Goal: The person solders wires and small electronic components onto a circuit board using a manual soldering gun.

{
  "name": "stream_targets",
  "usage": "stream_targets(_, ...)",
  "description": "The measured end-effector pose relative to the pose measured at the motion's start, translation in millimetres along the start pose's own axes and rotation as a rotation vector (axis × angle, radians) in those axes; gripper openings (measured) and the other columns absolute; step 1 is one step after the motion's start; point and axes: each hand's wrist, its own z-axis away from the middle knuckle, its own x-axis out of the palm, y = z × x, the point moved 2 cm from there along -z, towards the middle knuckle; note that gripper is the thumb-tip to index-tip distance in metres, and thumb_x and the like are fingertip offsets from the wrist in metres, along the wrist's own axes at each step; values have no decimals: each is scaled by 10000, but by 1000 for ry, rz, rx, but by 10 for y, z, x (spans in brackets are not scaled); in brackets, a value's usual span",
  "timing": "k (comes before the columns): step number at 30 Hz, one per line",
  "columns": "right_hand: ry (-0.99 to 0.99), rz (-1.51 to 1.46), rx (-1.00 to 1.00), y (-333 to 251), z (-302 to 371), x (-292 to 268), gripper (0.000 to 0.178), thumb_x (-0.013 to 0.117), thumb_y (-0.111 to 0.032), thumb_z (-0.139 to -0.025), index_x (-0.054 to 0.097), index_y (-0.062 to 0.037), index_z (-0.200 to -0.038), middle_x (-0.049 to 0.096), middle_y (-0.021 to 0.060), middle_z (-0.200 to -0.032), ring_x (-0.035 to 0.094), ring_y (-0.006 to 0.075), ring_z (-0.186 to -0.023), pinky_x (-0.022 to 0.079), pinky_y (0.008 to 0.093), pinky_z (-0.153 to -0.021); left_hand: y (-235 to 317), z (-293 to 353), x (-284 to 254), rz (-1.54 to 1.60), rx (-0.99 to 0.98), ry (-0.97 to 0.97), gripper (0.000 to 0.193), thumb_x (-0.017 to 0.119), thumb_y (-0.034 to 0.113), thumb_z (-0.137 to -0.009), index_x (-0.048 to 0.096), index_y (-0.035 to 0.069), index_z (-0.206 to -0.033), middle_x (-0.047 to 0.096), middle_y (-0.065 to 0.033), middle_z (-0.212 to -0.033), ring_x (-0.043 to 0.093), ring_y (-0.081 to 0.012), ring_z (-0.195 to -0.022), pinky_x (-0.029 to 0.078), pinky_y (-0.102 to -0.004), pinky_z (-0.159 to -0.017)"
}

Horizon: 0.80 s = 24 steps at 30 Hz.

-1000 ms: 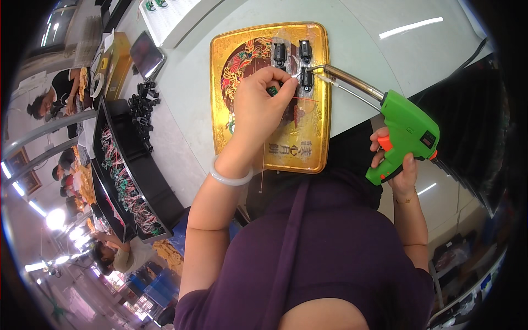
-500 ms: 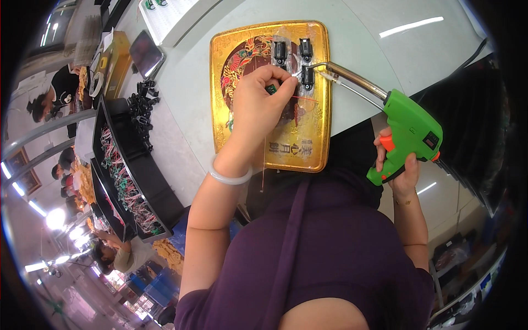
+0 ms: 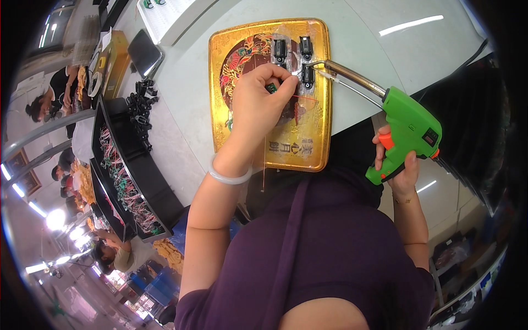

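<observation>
On the desk (image 3: 360,55), over a gold tray (image 3: 297,159), the left hand (image 3: 261,96) apparently pinches a pale wire (image 3: 298,75) beside a black module (image 3: 308,80); the right hand (image 3: 406,175) has its fingers wrapped round a soldering gun (image 3: 410,124). Soldering seems underway; next calls for steadiness.

The left grip (image 3: 258,98) is pinched out in front, while the right grip (image 3: 405,175) curls further back.

Dark purple top (image 3: 341,247), short sleeves (image 3: 193,300) | matching purple strip (image 3: 289,242) down front | left hand (image 3: 257,102): bare, smooth whitish bangle (image 3: 228,180) at wrist | right hand (image 3: 406,177): bare, thin bracelet (image 3: 406,201), goldish from where I stand
</observation>
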Motion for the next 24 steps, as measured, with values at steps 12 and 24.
stream_targets(12, -34, -126, -74, -70, -177, 99, 709, 367, -562, -830, 447, 91, -1095, 521, 177, -935, 474, 126, -617, 425, 219, -473, 20, -8, -6, -1, 1, 6, 112, 645, 130, -713, 618, 22, -707, 460, 11, -481, 394, -62, -436, 313, -234, -428)
stream_targets(24, -122, -631, 86, 115, -634, 495, 691, 332, -563, -844, 445, 56, -1130, 524, 153, -981, 509, 190, -868, 438, 365, -783, 5, -5, 6, 9, 6, 1, 107, 644, 126, -710, 625, 20, -713, 472, 2, -484, 416, -68, -442, 328, -238, -434)
